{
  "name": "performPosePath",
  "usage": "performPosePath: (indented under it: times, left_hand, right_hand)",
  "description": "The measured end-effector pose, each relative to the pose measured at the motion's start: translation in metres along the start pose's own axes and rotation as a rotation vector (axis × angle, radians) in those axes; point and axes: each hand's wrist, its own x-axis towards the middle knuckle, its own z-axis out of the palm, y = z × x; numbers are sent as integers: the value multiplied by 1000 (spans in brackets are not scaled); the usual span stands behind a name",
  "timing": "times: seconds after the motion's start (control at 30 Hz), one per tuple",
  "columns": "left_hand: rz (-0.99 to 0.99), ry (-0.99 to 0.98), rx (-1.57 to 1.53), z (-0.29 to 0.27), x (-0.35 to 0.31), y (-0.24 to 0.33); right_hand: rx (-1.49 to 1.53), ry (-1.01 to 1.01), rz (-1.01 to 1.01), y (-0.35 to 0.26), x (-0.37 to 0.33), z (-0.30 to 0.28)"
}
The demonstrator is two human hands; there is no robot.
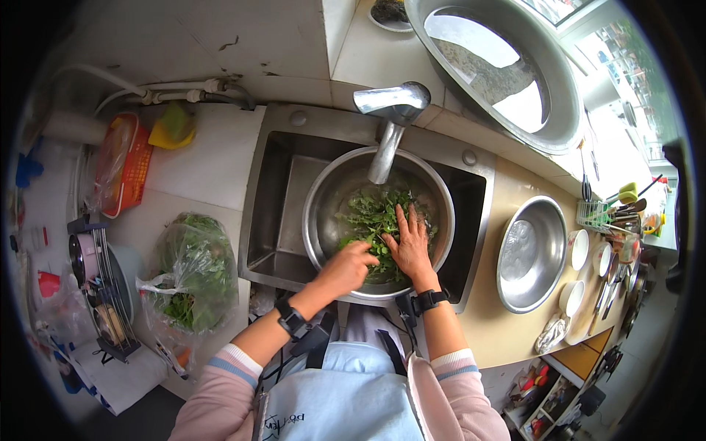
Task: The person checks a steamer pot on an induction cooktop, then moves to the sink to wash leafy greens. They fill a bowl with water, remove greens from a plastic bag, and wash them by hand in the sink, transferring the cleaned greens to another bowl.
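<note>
Leafy greens (pixel 371 217) lie in water in a round steel basin (pixel 321 253), which sits inside the sink (pixel 268 202). My left hand (pixel 344 268) is at the near left edge of the greens, its fingers curled closed on some leaves. My right hand (pixel 410 248) lies over the right side of the greens, fingers stretched out and apart, palm down. A chrome faucet (pixel 390 143) reaches over the basin's far rim; whether water runs from it I cannot tell.
Left of the sink lie a clear plastic bag of greens (pixel 195 257), an orange basket (pixel 132 165) and a yellow-green cloth (pixel 173 126). An empty steel bowl (pixel 531 253) and white bowls (pixel 572 298) stand on the right counter. A large metal tub (pixel 566 121) rests on the ledge behind.
</note>
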Motion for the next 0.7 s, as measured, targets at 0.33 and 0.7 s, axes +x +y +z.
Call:
performPosePath:
  times: [0.33,0.7]
  left_hand:
    - [-353,274,-260,-43,50,-54]
    - [-541,355,-831,-16,35,-23]
  right_hand:
    - [-43,30,-39,2,6,3]
    - [611,277,226,35,-13,-13]
